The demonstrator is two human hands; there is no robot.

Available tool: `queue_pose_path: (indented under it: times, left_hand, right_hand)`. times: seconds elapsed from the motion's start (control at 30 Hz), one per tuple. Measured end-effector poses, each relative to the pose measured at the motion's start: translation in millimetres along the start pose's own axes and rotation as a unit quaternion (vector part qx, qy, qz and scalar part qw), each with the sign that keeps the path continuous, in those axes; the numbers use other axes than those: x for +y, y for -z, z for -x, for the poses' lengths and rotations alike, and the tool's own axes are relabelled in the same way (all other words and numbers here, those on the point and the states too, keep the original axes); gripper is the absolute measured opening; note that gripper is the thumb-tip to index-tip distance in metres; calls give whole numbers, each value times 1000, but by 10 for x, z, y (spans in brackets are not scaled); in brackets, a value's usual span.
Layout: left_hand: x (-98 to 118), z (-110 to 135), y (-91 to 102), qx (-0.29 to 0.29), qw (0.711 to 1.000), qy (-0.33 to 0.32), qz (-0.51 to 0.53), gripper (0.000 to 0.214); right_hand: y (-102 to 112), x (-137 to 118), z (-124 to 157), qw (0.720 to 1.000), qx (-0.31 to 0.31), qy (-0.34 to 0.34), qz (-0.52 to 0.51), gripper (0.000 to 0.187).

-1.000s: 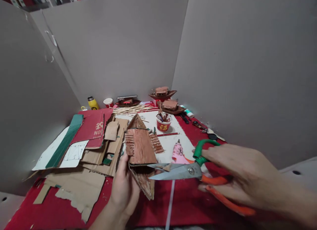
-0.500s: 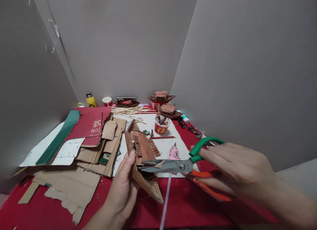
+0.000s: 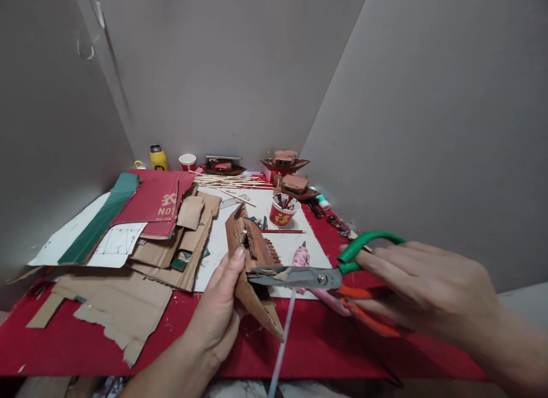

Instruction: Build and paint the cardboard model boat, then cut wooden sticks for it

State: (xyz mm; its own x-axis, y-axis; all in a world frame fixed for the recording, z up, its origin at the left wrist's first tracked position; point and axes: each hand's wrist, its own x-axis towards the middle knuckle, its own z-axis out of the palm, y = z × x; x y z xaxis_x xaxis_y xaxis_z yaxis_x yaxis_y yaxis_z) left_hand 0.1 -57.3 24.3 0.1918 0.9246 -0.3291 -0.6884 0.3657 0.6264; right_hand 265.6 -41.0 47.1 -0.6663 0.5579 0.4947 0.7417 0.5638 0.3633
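My left hand [image 3: 222, 306] grips a brown cardboard model boat [image 3: 257, 304] by its side, the thumb pressed on the edge near a small stub. Small brown strips jut out in a row along the boat's far side. In my right hand [image 3: 423, 289] is a pair of scissors [image 3: 317, 278] with one green and one orange handle. Their blades lie against the boat's cabin, with a small torn flake of cardboard on them. Behind the scissors lies a pink-wrapped glue gun [image 3: 301, 261], a clear glue stick [image 3: 283, 341] showing below it.
Cardboard sheets [image 3: 158, 266] are piled at the left. A red paper cup [image 3: 283, 212] of brown-tipped tools and a red pencil [image 3: 285, 232] sit on the white board. Farther back are finished model boats [image 3: 295, 184], thin wooden sticks [image 3: 231, 181] and a yellow bottle [image 3: 158, 158].
The view has tipped downward a little. The boat has turned in my left hand, showing more of its side, and the scissor blades have closed further against it.
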Motion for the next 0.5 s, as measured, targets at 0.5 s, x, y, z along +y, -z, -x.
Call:
queue_pose_path:
  times: [0.5]
  left_hand:
    - [-19, -28, 47, -15, 1000, 7, -15, 41]
  right_hand:
    - [37, 1, -37, 1000, 12, 15, 14, 47]
